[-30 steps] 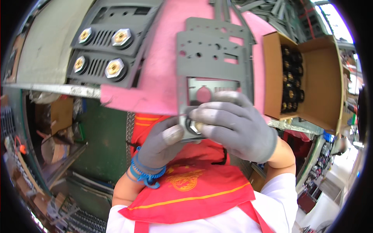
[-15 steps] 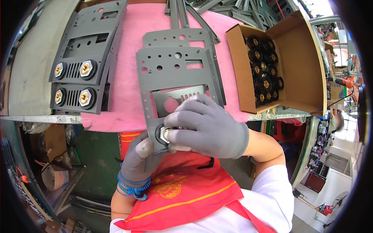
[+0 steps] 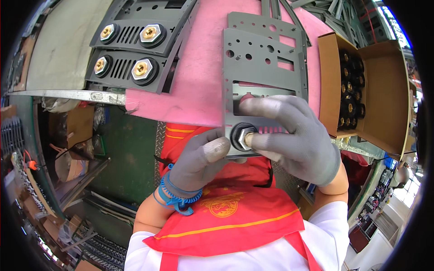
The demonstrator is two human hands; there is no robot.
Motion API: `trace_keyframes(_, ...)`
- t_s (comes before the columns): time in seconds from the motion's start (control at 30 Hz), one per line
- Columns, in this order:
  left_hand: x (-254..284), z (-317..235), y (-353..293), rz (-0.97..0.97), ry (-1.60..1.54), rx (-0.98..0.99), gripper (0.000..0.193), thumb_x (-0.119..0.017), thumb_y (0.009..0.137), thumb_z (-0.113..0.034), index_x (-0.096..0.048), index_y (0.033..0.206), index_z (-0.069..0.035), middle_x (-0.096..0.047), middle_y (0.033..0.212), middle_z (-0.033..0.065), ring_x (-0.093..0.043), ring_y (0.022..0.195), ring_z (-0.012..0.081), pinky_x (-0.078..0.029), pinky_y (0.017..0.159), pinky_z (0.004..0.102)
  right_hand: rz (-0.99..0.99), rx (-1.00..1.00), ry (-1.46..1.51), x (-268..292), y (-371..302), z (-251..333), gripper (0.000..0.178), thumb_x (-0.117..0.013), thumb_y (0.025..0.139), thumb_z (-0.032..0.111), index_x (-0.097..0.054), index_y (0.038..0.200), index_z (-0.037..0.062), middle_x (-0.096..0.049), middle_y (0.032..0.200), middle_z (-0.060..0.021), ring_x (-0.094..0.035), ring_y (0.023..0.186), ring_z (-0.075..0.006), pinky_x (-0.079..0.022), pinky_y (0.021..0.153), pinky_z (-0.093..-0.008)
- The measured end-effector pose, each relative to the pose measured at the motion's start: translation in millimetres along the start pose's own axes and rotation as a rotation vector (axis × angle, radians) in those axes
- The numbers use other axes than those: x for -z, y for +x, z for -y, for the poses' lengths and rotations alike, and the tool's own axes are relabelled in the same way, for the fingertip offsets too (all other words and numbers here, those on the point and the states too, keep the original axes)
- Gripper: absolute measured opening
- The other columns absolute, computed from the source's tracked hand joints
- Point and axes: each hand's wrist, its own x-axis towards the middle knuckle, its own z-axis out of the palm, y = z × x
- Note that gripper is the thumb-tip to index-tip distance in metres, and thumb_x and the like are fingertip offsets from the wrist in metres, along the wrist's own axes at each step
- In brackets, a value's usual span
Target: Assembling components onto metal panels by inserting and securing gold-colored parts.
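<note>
A grey sheet-metal panel [image 3: 253, 54], punched with round holes, rectangular openings and slots, hangs its near end over the table edge. Near its front left corner sits a silver hex nut [image 3: 242, 137] on a black round base. My right hand [image 3: 300, 140], in a grey glove, pinches at the nut's centre, hiding what lies under the fingertips, while the index finger stretches over the panel's opening. My left hand [image 3: 199, 158], also gloved and with a blue coiled cord on the wrist, grips the panel's near left corner, thumb beside the black base, other fingers underneath.
Two stacked grey panels [image 3: 131, 49] with brass-centred hex fittings lie at the left on the pink sheet [image 3: 199, 67]. An open cardboard box [image 3: 384, 90] of black fittings with brass centres stands at the right. Grey metal strips [image 3: 325, 13] are heaped behind.
The view has swung left, so everything sits further right in it. My right index finger has lifted away from the nut toward the panel's opening; both hands keep their places on the panel and nut.
</note>
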Motion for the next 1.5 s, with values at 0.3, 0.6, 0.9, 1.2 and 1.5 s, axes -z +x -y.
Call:
trace_keyframes(0.3, -7.1, 7.0, 2.5, -0.085, -0.044, -0.030, 0.049, -0.059, 0.094, -0.033, -0.055, 0.121, 0.008, -0.063, 0.116, 0.0146, -0.061, 0.105, 0.0216, -0.046, 0.095, 0.0372, -0.072, 0.058, -0.111, -2.1, -3.6, -3.2, 0.031, -0.072, 0.078, 0.042, -0.064, 0.082, 0.0117, -0.049, 0.079, -0.0020, -0.048, 0.072, -0.0257, -0.037, 0.072, -0.0403)
trace_keyframes(0.6, -0.1, 5.0, 0.2, -0.080, -0.004, 0.005, 0.054, -0.061, 0.092, -0.034, -0.053, 0.123, 0.010, -0.062, 0.118, 0.0148, -0.060, 0.107, 0.0218, -0.047, 0.094, 0.0378, -0.134, 0.053, 0.128, 10.3, -20.6, -9.1, 0.044, -0.050, 0.094, 0.038, -0.046, 0.059, 0.0108, -0.059, 0.074, -0.0050, -0.060, 0.079, -0.0250, -0.044, 0.087, -0.0457)
trace_keyframes(0.9, -22.2, -14.6, -4.1, -0.235, 0.284, 0.022, 0.054, -0.061, 0.090, -0.032, -0.052, 0.124, 0.009, -0.062, 0.114, 0.0140, -0.060, 0.108, 0.0204, -0.048, 0.096, 0.0370, -0.103, 0.064, 0.237, -9.9, -8.5, -1.3, 0.036, -0.071, 0.080, 0.019, -0.063, 0.112, 0.0067, -0.064, 0.113, -0.0110, -0.061, 0.101, -0.0304, -0.047, 0.085, -0.0399)
trace_keyframes(1.2, -44.6, -33.2, 11.8, -0.405, 0.318, -0.248, 0.040, -0.046, 0.098, -0.014, -0.047, 0.130, 0.010, -0.060, 0.119, 0.0177, -0.062, 0.111, 0.0227, -0.048, 0.100, 0.0382, -0.374, -0.790, -0.514, 61.3, -114.9, -34.7, 0.051, -0.071, 0.079, 0.009, -0.057, 0.128, 0.0034, -0.062, 0.126, -0.0159, -0.059, 0.115, -0.0340, -0.045, 0.099, -0.0411)
trace_keyframes(1.5, -43.1, -16.5, -3.7, -0.546, 0.794, -0.361, 0.074, -0.055, 0.092, -0.017, -0.016, 0.151, 0.007, -0.043, 0.138, 0.0239, -0.057, 0.112, 0.0281, -0.047, 0.098, 0.0394, -0.524, -0.753, -0.520, 39.7, -96.6, -38.9, 0.049, -0.064, 0.077, -0.003, -0.055, 0.124, 0.0062, -0.061, 0.116, -0.0151, -0.062, 0.105, -0.0331, -0.049, 0.093, -0.0388)
